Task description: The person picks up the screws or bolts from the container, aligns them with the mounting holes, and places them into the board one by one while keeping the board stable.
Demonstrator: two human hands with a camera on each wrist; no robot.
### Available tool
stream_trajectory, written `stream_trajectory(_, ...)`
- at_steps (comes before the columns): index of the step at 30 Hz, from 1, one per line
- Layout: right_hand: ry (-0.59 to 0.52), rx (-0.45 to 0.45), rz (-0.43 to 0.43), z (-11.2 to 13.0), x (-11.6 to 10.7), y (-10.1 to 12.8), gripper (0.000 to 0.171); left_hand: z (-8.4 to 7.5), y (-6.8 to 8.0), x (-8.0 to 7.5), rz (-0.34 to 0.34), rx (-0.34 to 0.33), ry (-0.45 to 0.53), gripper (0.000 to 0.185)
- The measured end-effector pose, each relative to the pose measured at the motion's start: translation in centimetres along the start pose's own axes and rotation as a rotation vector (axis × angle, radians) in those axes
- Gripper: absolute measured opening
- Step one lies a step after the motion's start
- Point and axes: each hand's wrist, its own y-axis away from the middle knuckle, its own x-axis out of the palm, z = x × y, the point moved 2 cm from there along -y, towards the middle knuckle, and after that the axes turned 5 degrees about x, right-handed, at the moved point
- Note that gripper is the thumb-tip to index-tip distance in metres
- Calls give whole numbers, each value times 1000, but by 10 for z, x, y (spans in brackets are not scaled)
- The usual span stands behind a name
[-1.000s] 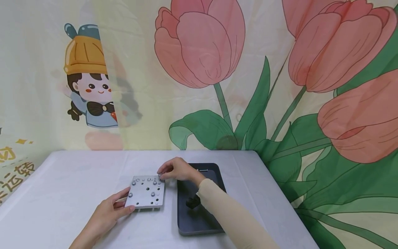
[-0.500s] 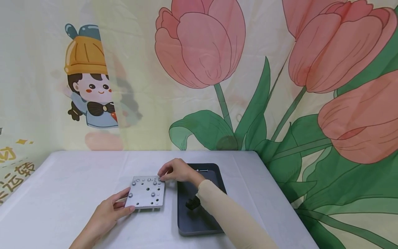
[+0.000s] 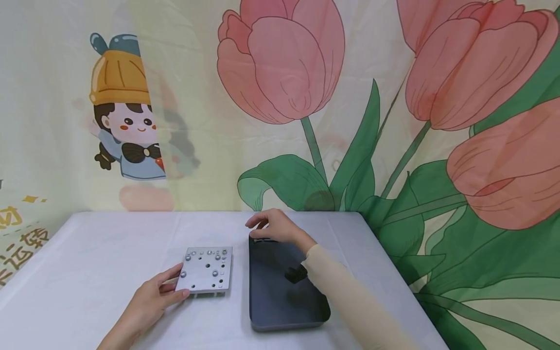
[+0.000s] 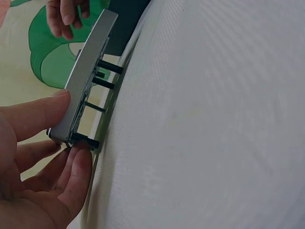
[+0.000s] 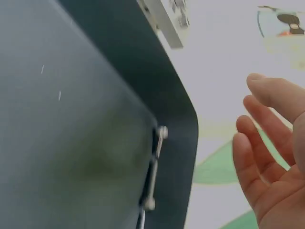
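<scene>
In the head view my left hand [image 3: 150, 299] holds the near-left corner of a square metal plate [image 3: 201, 281], thumb on one face and fingers beneath. The plate has holes and several socket-head screws, one [image 3: 224, 252] at its far-right corner. From the side, in the left wrist view, screw shanks [image 4: 111, 67] stick out below the plate. My right hand [image 3: 279, 227] hovers over the far end of a dark tray [image 3: 284, 323], thumb and fingers apart with nothing between them. Inside the tray's far edge lie loose screws [image 5: 152, 181], seen in the right wrist view.
A black object [image 3: 296, 274] lies in the tray, partly hidden by the right sleeve [image 3: 339, 287]. The tray stands right of the plate on a white-covered table [image 3: 131, 243]. A printed curtain [image 3: 197, 121] hangs behind the table's far edge.
My right hand has let go of the screw at the plate's far-right corner and moved right, over the tray's far end. That screw now sits in the plate. The left hand has stayed put.
</scene>
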Motion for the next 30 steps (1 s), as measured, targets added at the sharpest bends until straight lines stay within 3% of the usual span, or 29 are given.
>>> stream_trajectory(10,47,79,-36,-33,-23,27,31,2,1,-2,0,0,-23,95)
stream_trajectory(19,52,169,-49,-61,-16,34,35,5,1,-2,-4,9,-34,95)
stream_trajectory(30,97,202,-21,-73,-8,35,33,4,0,0,10,-8,2,96)
